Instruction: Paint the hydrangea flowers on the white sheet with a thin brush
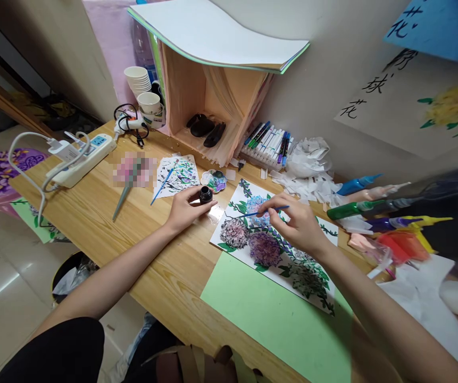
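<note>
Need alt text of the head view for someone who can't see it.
A person's right hand holds a blue brush over a flower painting, while the left hand holds a small black bottle beside it. A green sheet shows from under the painting on a wooden desk.

In the left hand (185,210), a glossy dark bottle (205,196), possibly glass; under the right hand (297,224), a matt paper painting (266,248); nearer the body, smooth green paper (272,314); around both, a grained wooden tabletop (165,276), softly shiny.
</note>
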`<state>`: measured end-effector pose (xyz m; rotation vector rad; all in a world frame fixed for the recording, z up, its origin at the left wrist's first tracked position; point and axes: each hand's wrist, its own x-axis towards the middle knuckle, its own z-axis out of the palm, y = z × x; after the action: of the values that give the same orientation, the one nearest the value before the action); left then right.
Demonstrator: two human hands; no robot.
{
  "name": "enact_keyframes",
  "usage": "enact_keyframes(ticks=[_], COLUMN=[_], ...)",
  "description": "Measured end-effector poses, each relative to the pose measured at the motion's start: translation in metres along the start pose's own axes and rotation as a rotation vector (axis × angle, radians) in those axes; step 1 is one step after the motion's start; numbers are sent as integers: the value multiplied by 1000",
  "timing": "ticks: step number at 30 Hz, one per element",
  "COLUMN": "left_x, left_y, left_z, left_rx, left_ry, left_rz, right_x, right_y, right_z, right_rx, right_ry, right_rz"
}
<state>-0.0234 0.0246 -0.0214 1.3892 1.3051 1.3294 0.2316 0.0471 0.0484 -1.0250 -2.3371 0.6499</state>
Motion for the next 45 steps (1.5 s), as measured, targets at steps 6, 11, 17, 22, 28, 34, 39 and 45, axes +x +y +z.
enact_keyframes(ticks=[6,11,17,22,28,34,39,45], left_x=[0,0,2,2,-2,-12,-24,-30], left_y=[0,0,1,0,14,42,57,58], left_z=[0,0,-1,-2,-4,14,54,96], left_rx=[-10,-17,-30,2,157,110,139,127], left_ry=[3,4,-7,16,40,141,53,21], left_rz=[-6,-11,-18,-13,128,255,260,256], right_x=[2,3,1,-21,-82,-140,-160,-164], right_y=[0,2,2,-2,2,-2,-25,-28], right_z=[-3,-3,-8,-24,-52,-70,-52,-18], right_rx=[9,16,21,73,268,184,-128,-245], right_ry=[38,13,98,481,1000,1030,650,460], right_rz=[-2,2,-34,6,264,261,79,-289])
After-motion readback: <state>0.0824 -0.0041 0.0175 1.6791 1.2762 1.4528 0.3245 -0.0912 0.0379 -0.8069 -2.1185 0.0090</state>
